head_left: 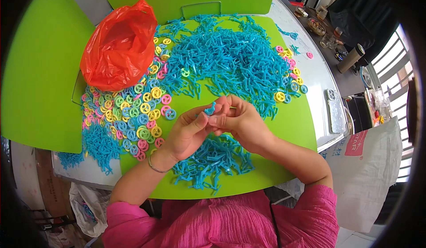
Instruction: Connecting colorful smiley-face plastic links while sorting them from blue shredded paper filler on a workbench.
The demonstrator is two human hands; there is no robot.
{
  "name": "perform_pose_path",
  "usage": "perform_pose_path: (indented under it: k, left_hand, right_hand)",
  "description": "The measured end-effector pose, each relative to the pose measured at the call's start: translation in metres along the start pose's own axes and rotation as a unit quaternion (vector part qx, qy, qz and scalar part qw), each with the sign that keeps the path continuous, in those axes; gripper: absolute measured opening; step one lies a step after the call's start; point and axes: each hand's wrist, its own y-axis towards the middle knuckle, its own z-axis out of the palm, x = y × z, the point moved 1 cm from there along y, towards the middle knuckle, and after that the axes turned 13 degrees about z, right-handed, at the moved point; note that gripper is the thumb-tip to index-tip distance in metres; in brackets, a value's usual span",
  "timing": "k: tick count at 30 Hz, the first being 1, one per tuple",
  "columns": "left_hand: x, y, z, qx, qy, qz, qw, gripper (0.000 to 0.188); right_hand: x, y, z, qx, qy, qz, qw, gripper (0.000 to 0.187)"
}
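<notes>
My left hand [190, 130], with a thin bracelet at the wrist, pinches a small blue plastic piece [210, 110] between thumb and fingers. Against it my right hand [243, 123] is closed in a pinch, its fingertips touching the left ones; what lies between them is hidden. Below the hands spreads a small heap of blue plastic pieces [213, 161]. Beyond them is a much larger pile of thin blue pieces [230, 55]. To the left lie many small spoked plastic rings [144, 108] in pink, yellow, green and blue.
A crumpled red plastic bag [120, 48] stands at the back left on the rings. More blue pieces [100, 143] lie at the left edge of the green board [284, 163]. Some rings [293, 86] sit right of the big pile. A phone [335, 110] rests at the table's right edge.
</notes>
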Motion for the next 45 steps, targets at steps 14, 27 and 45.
perform_pose_path:
  k: [14,27,45]
  left_hand:
    - [-0.041,0.013,0.021,0.295,0.535,-0.11,0.784,0.035]
    - [-0.019,0.022,-0.002,-0.056,0.345,-0.111,0.93,0.032]
    - [-0.026,0.023,-0.008,-0.143,0.263,-0.098,0.949,0.033]
  right_hand:
    - [0.033,0.019,-0.084,-0.247,-0.687,-0.252,0.635,0.018]
    - [0.032,0.018,-0.075,-0.251,-0.682,-0.175,0.665,0.013]
    - [0.02,0.028,-0.07,-0.127,-0.687,-0.297,0.651,0.024]
